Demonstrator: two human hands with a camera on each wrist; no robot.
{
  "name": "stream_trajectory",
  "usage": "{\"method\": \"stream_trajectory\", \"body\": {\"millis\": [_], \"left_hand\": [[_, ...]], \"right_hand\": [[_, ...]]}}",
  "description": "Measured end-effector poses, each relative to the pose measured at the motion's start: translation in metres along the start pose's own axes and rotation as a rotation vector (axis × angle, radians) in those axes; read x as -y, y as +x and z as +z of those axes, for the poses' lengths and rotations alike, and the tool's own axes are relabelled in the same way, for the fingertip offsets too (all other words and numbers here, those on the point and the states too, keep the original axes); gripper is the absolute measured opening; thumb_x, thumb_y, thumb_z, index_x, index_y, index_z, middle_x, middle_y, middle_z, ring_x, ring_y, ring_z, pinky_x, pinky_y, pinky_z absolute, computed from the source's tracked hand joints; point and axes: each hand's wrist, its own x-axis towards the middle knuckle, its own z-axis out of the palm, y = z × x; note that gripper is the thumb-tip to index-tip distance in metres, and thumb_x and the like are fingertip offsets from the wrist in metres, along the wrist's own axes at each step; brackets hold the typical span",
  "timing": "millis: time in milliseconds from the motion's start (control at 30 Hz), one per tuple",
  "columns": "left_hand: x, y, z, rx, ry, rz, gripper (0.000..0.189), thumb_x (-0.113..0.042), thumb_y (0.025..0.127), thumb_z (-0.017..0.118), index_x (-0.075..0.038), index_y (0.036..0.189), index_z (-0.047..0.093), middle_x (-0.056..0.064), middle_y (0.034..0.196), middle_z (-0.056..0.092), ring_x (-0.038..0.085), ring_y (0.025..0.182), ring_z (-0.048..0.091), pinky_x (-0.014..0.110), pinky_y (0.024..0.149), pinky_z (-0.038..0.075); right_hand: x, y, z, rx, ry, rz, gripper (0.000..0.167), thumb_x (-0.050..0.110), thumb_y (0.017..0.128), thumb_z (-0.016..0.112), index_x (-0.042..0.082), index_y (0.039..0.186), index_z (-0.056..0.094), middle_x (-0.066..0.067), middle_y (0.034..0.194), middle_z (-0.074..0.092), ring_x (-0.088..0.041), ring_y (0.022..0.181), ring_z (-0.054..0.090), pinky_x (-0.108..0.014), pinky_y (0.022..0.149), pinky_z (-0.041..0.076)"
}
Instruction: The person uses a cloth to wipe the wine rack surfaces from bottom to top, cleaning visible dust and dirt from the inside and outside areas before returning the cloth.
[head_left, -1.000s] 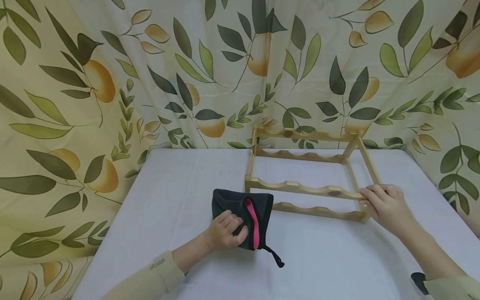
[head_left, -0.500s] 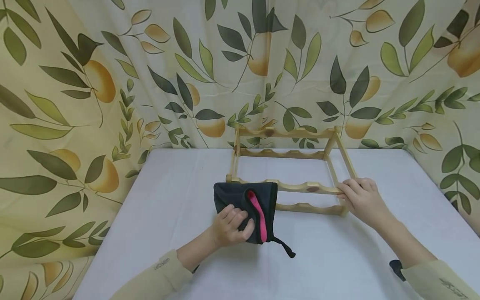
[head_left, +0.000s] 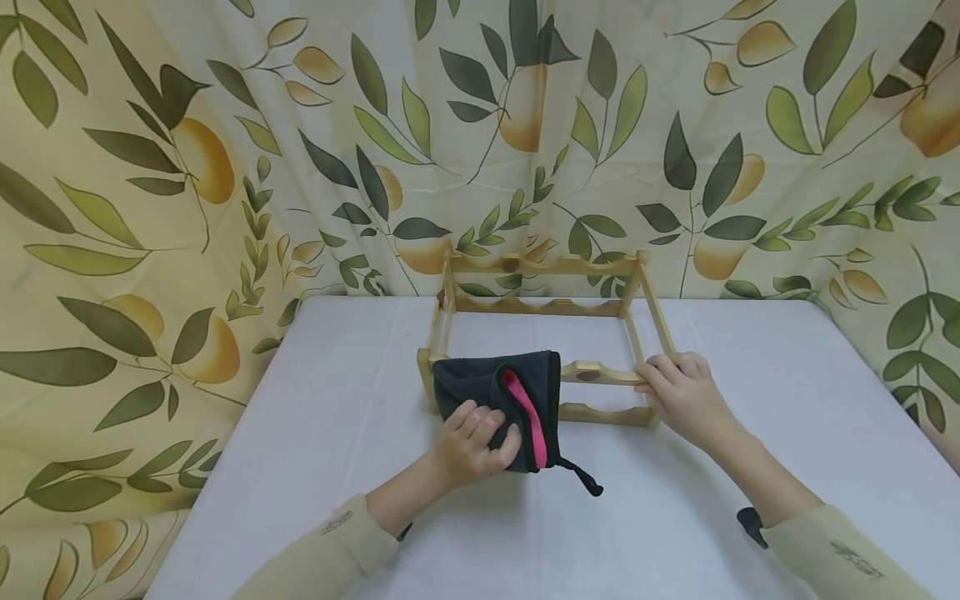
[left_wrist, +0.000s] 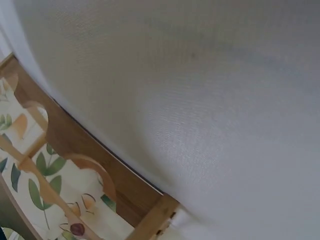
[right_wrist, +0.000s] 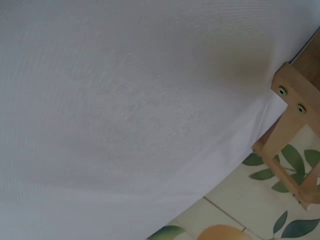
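Observation:
A folded dark blue cloth [head_left: 472,379] with black edging, a pink inner side and a black loop is gripped by my left hand [head_left: 474,446], whose fingers are curled into it. Behind it stands a wooden wine rack [head_left: 540,307] with scalloped rails on two levels. The cloth hides much of the rack's front rails. At the rack's front right corner, my right hand [head_left: 682,396] grips the end of the upper front rail. Rack rails [left_wrist: 95,152] show in the left wrist view, and a screwed corner of the rack [right_wrist: 295,95] in the right wrist view. Neither wrist view shows a hand.
A white cloth covers the table [head_left: 345,375]. Behind and to the sides hangs a curtain [head_left: 480,167] printed with leaves and fruit. The rack's rear side stands near the table's back edge.
The rack has slid left across the table with my right hand on its corner. My left hand and the cloth have moved slightly right and up, now overlapping more of the rack's front.

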Motion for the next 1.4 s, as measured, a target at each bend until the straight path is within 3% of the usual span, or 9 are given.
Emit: {"method": "stream_trajectory", "body": {"millis": [200, 600, 767, 867, 967, 1200, 1400], "left_hand": [[-0.002, -0.001, 0.006, 0.037, 0.038, -0.016, 0.007, -0.014, 0.085, 0.045, -0.017, 0.092, 0.046, 0.004, 0.078, 0.049, 0.015, 0.067, 0.042, 0.025, 0.061, 0.035], [-0.007, 0.018, 0.035, 0.054, 0.081, 0.008, 0.008, -0.017, 0.086, 0.044, -0.019, 0.093, 0.047, 0.0, 0.08, 0.046, 0.013, 0.071, 0.042, 0.024, 0.065, 0.033], [-0.016, 0.014, 0.049, 0.166, 0.071, 0.027, 0.013, -0.022, 0.088, 0.045, -0.018, 0.1, 0.048, 0.0, 0.084, 0.049, 0.014, 0.073, 0.043, 0.025, 0.067, 0.034], [-0.022, 0.012, 0.056, 0.279, 0.033, 0.01, 0.023, -0.034, 0.093, 0.042, -0.016, 0.104, 0.049, 0.001, 0.088, 0.05, 0.014, 0.076, 0.044, 0.026, 0.069, 0.035], [-0.027, 0.01, 0.061, 0.359, 0.01, -0.017, 0.04, -0.049, 0.092, 0.04, -0.013, 0.108, 0.05, 0.001, 0.09, 0.052, 0.015, 0.078, 0.045, 0.027, 0.072, 0.036], [-0.029, 0.01, 0.065, 0.384, 0.054, -0.064, 0.06, -0.059, 0.082, 0.048, -0.008, 0.114, 0.05, 0.001, 0.089, 0.052, 0.014, 0.077, 0.046, 0.027, 0.073, 0.037], [-0.031, 0.011, 0.066, 0.41, 0.063, -0.067, 0.066, -0.062, 0.075, 0.055, -0.009, 0.115, 0.053, 0.0, 0.089, 0.052, 0.014, 0.078, 0.046, 0.028, 0.073, 0.036]], "right_hand": [[0.008, 0.009, 0.008, 0.0, 0.009, 0.004, 0.045, 0.036, 0.099, 0.029, 0.0, 0.094, 0.057, -0.01, 0.086, 0.052, -0.03, 0.08, 0.045, -0.045, 0.069, 0.031], [0.014, 0.014, 0.015, 0.026, -0.002, 0.019, 0.049, 0.039, 0.098, 0.027, 0.001, 0.095, 0.058, -0.011, 0.087, 0.053, -0.03, 0.08, 0.044, -0.045, 0.07, 0.033], [0.015, 0.015, 0.014, 0.014, 0.007, 0.018, 0.049, 0.037, 0.098, 0.028, 0.0, 0.094, 0.059, -0.012, 0.085, 0.053, -0.032, 0.079, 0.045, -0.047, 0.069, 0.033], [0.015, 0.014, 0.013, 0.029, 0.001, 0.029, 0.05, 0.037, 0.098, 0.027, 0.0, 0.094, 0.059, -0.012, 0.085, 0.053, -0.032, 0.08, 0.045, -0.046, 0.07, 0.033], [0.014, 0.014, 0.012, 0.049, 0.001, 0.045, 0.052, 0.039, 0.099, 0.024, 0.001, 0.095, 0.059, -0.01, 0.086, 0.055, -0.03, 0.082, 0.045, -0.045, 0.072, 0.033], [0.011, 0.019, 0.005, 0.052, 0.064, 0.003, 0.052, 0.037, 0.099, 0.026, -0.001, 0.096, 0.061, -0.012, 0.088, 0.057, -0.029, 0.081, 0.051, -0.043, 0.074, 0.041], [0.006, 0.02, -0.005, 0.066, -0.02, -0.002, 0.048, 0.038, 0.099, 0.028, 0.002, 0.097, 0.06, -0.012, 0.088, 0.056, -0.03, 0.084, 0.053, -0.048, 0.074, 0.04]]}}
